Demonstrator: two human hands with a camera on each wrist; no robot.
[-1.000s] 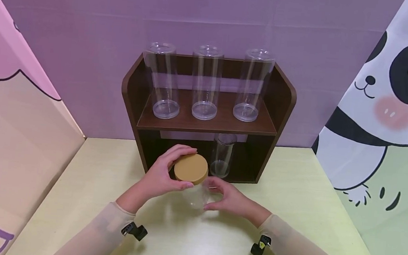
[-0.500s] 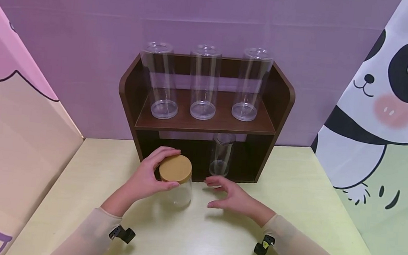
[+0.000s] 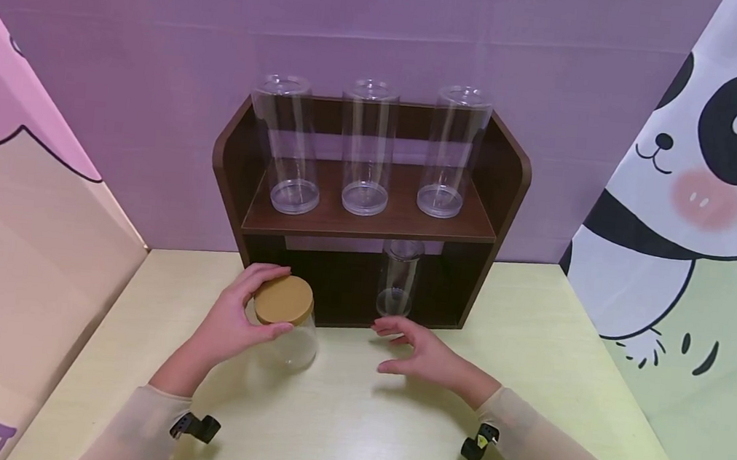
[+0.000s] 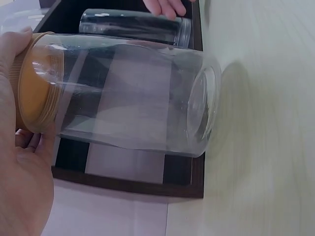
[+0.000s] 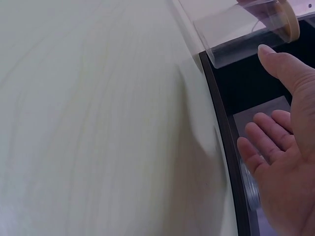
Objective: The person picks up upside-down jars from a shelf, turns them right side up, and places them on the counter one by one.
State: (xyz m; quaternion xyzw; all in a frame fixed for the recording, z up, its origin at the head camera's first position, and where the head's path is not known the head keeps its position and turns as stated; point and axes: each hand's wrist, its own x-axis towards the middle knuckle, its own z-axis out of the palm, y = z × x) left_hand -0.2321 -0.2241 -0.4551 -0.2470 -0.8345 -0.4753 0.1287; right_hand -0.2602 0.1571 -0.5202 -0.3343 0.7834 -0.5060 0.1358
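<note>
My left hand [image 3: 229, 316] grips a clear jar [image 4: 133, 93] by its tan screw lid [image 3: 284, 299], thumb and fingers around the lid's side. The jar hangs upright in front of the lower left of a dark brown shelf [image 3: 368, 235]; nothing shows inside it. My right hand [image 3: 420, 353] holds nothing, its fingers and thumb spread apart, in front of the shelf's lower right. Just behind its fingertips a lidless clear jar [image 3: 399, 276] stands in the lower compartment. In the right wrist view the palm [image 5: 290, 191] faces the shelf with relaxed fingers.
Three tall clear jars, left [image 3: 296, 151], middle [image 3: 368, 150] and right [image 3: 450, 153], stand on the upper shelf board. The shelf sits at the back of a pale table [image 3: 352, 418], against a purple backdrop [image 3: 387, 20]. Side panels rise left and right, one with a panda print.
My left hand has carried the lidded jar leftward, away from the right hand. The right hand has let go of the jar's side and stays near its place.
</note>
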